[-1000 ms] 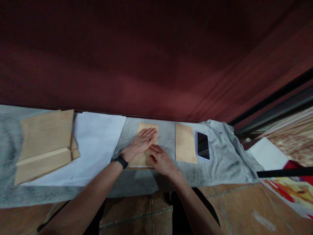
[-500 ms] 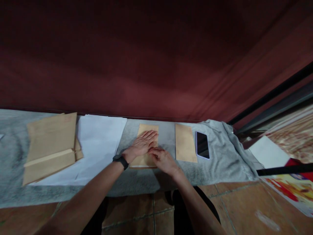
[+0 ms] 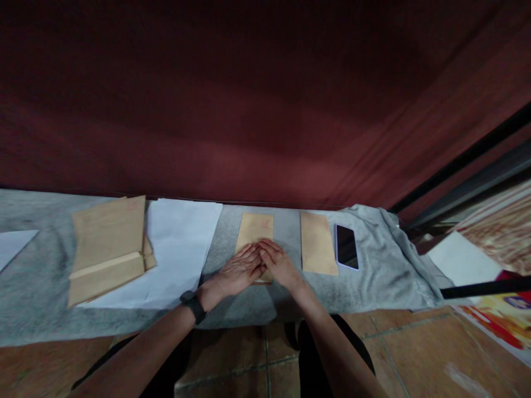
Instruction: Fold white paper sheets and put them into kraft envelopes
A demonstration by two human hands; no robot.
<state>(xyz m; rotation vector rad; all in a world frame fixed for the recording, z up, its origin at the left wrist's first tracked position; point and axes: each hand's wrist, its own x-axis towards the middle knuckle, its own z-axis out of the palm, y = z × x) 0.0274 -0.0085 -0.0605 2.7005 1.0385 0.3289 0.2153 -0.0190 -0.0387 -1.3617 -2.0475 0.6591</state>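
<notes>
Since a second ago both hands have slid back toward the person along the brown envelope (image 3: 254, 232), baring its far half, where a faint red mark now shows near the top right corner. The left hand (image 3: 237, 272) lies flat, fingers stretched toward 1 o'clock, palm pressed on the envelope's near left part; it grips nothing. The right hand (image 3: 279, 262) lies flat too, fingers pointing to 11 o'clock, its tips touching those of the left hand at the envelope's middle, spread and holding nothing. A black wristband (image 3: 193, 305) sits on the left wrist. At 3 o'clock from that envelope lies 1 more single envelope (image 3: 317, 250), and just beside it, again at 3 o'clock, 1 dark phone (image 3: 346, 246). At 9 o'clock lie white paper sheets (image 3: 178, 249), then 1 pile of brown envelopes (image 3: 108, 246); how many it holds I cannot tell. All rest on a grey cloth (image 3: 385, 260).
</notes>
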